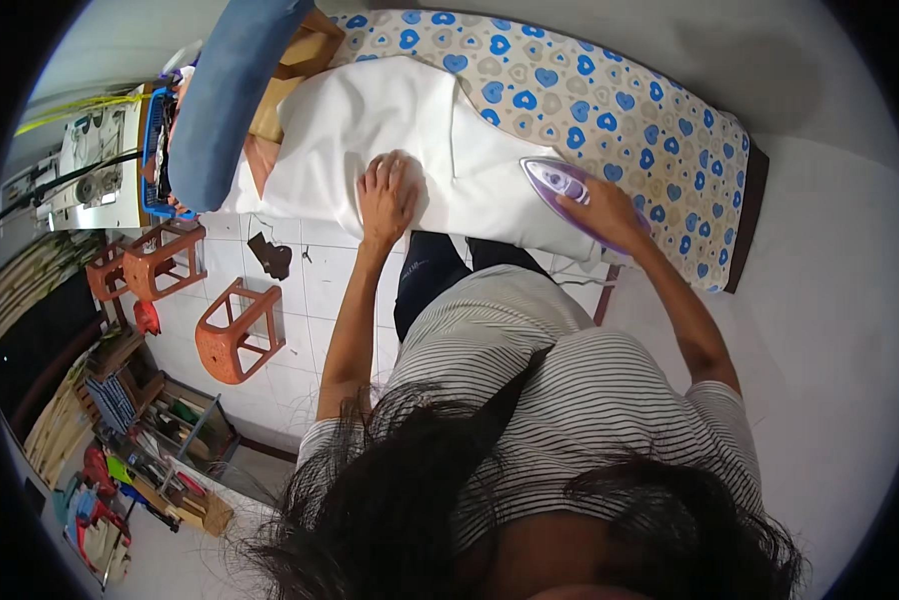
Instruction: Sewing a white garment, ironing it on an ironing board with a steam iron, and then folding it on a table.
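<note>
A white cloth (322, 142) lies spread with soft folds over a table covered in heart-patterned fabric (644, 142), its near edge hanging towards my legs. My left hand (388, 199) rests palm down on the cloth near that edge, fingers slightly apart and holding nothing. At the cloth's right end, my right hand (607, 214) grips a purple and white clothes iron (551, 180) by its handle, which the hand mostly hides. The iron's pointed tip faces the upper left. Its soleplate is turned down and cannot be seen.
A blue padded roll (228, 105) and a wooden piece (299, 52) stand at the table's left end. Beyond are a blue basket (152, 157) and a sewing machine (89, 184). Orange plastic stools (232, 349) stand on the tiled floor, near a dark brown item (271, 256).
</note>
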`<state>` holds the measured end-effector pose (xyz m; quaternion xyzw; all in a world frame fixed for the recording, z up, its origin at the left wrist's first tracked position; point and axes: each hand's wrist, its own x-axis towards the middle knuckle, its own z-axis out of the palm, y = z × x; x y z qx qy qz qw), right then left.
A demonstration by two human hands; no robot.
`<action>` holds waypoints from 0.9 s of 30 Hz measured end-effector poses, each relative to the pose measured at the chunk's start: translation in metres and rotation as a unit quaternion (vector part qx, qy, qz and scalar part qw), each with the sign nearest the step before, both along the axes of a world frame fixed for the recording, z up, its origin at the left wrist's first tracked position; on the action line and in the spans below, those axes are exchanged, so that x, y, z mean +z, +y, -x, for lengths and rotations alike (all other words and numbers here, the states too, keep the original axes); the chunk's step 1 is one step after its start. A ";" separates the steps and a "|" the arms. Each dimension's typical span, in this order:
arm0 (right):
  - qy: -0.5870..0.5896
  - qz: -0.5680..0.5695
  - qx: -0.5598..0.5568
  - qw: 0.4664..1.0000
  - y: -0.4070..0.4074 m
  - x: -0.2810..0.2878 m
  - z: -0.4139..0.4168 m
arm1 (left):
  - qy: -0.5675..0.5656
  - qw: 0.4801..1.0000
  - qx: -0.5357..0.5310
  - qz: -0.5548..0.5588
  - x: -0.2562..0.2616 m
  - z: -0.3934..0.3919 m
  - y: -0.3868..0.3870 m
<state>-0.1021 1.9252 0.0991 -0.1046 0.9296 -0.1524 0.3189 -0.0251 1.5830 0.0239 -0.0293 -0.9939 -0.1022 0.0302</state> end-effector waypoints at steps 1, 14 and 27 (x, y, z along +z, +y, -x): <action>0.026 0.018 -0.008 0.999 -0.001 -0.007 -0.003 | 0.024 0.999 0.000 -0.025 0.001 0.014 -0.008; -0.108 0.235 -0.258 0.931 -0.183 -0.005 0.047 | -0.037 0.995 -0.058 -0.067 -0.009 0.215 -0.083; -0.032 0.113 -0.259 0.959 -0.230 -0.011 0.103 | -0.203 0.913 -0.102 -0.339 -0.038 0.248 -0.110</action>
